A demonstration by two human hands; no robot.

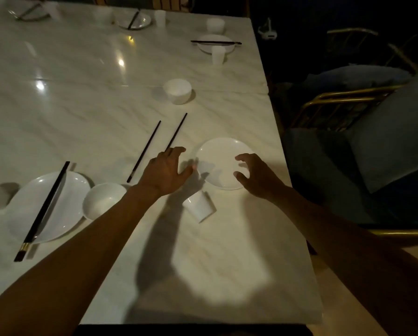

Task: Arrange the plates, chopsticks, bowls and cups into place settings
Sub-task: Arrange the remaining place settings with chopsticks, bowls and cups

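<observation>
My left hand (165, 169) hovers over the pale marble tabletop (86, 105) with its fingers spread and loosely curved, its grip released and holding nothing. My right hand (252, 174) does the same on the other side, fingers arched over the near right rim of the small round white plate (221, 161); I cannot tell whether they touch it. That plate lies near the tabletop's right edge, between my two hands. Just in front of it, toward the near edge, a small white cup (199, 206) lies tipped on its side. Two loose black chopsticks (144, 151) lie apart from each other left of the plate, the right one running under my left fingers. A white bowl (178, 90) stands farther back. Toward the near left corner a larger white plate (64, 202) carries a pair of black chopsticks (43, 209), with a second white bowl (103, 200) just beside it.
</observation>
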